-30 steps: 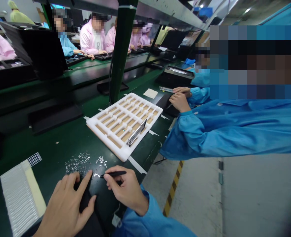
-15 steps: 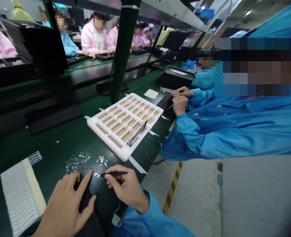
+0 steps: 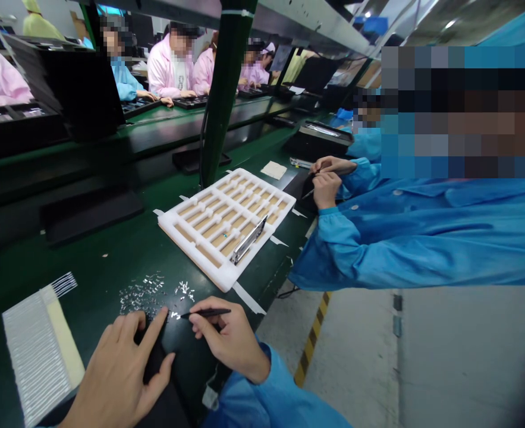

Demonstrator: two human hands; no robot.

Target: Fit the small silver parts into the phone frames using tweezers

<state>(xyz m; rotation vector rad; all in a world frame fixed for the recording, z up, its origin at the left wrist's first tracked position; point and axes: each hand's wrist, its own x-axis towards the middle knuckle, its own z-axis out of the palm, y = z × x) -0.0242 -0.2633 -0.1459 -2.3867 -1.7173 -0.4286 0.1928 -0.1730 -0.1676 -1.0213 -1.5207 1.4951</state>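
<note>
My right hand (image 3: 229,336) pinches slim black tweezers (image 3: 211,312), their tip down at a few small white-silver pieces (image 3: 175,315) on the green tabletop. My left hand (image 3: 122,362) lies with fingers spread over a dark item whose shape is mostly hidden. Its index fingertip rests beside the scattered silver bits (image 3: 144,292). A smaller cluster of bright bits (image 3: 184,290) lies just beyond the tweezers' tip. Left of my left hand is a pale sheet with rows of thin strips (image 3: 37,351), a few of which stick out at its top.
A white slotted foam tray (image 3: 222,279) stands ahead, with a shiny metal part (image 3: 248,239) upright in one slot. A green post (image 3: 221,113) rises behind it. A co-worker in a blue sleeve (image 3: 378,255) works close at right. A black slab (image 3: 90,214) lies at left.
Both hands and the tweezers hold almost the same place. The view shifts very slightly, and the co-worker's head at right has moved a little.
</note>
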